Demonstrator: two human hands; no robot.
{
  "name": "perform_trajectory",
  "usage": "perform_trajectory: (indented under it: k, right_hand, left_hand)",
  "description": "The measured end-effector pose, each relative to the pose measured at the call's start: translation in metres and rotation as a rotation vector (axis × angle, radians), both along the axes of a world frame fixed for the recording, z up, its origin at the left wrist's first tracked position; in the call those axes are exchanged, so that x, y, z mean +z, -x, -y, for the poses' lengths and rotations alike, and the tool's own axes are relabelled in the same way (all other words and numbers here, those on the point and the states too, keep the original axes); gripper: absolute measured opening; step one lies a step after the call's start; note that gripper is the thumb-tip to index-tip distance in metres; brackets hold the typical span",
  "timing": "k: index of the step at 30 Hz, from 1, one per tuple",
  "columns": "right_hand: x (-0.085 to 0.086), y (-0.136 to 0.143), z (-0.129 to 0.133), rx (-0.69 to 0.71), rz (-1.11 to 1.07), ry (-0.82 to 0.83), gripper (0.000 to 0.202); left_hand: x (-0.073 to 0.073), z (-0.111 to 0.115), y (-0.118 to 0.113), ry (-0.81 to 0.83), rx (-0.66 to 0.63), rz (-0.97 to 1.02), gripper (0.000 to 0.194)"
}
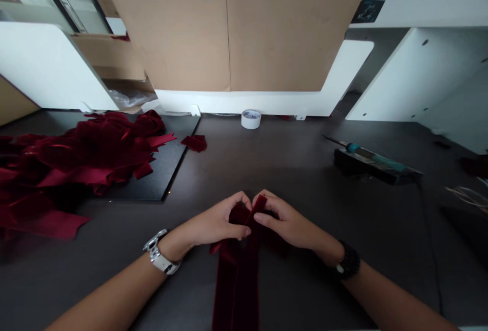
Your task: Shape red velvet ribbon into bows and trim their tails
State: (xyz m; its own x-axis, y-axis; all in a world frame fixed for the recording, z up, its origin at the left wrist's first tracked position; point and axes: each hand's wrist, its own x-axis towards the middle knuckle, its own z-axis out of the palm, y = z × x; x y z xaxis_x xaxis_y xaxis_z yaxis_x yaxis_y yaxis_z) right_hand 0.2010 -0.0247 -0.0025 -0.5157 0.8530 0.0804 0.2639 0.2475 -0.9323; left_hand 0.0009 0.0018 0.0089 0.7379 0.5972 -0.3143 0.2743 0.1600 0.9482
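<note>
Counter (282,158), dark, with cardboard (274,26) behind, bears a tape roll (250,121), corded tool (375,159) and red heap (102,148); left fingers (238,231) and right fingers (269,220) hold velvet ribbon (256,207).

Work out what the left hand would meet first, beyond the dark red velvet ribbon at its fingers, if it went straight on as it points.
The left hand would probably meet the bare right hand, just across the velvet ribbon; exact depth is unclear.
</note>
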Motion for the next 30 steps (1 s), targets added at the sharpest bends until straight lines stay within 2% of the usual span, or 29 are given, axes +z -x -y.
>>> perform_trajectory:
  k: [3,9,15,23,26,30]
  right_hand:
    - [-0.003,0.001,0.000,-0.009,-0.020,0.010,0.018]
    - [-0.006,0.002,0.000,-0.043,-0.138,0.135,0.018]
    - [-0.006,0.002,0.000,-0.101,-0.083,0.174,0.019]
    - [-0.001,0.002,0.000,-0.100,-0.007,0.160,0.016]
    - [-0.002,0.002,-0.002,-0.091,-0.019,0.150,0.016]
    - [-0.006,0.001,-0.004,-0.117,-0.116,0.188,0.018]
  left_hand:
    - [-0.001,-0.002,0.000,-0.012,-0.009,0.042,0.032]
    - [-0.004,-0.003,0.002,-0.063,-0.025,0.092,0.034]
    - [0.000,-0.004,0.004,0.010,-0.036,0.075,0.033]
    - [0.000,-0.005,0.003,-0.016,-0.026,0.063,0.030]
    - [-0.004,-0.004,0.003,-0.090,-0.029,0.044,0.029]
    - [-0.011,0.000,-0.001,-0.393,0.058,-0.005,0.026]
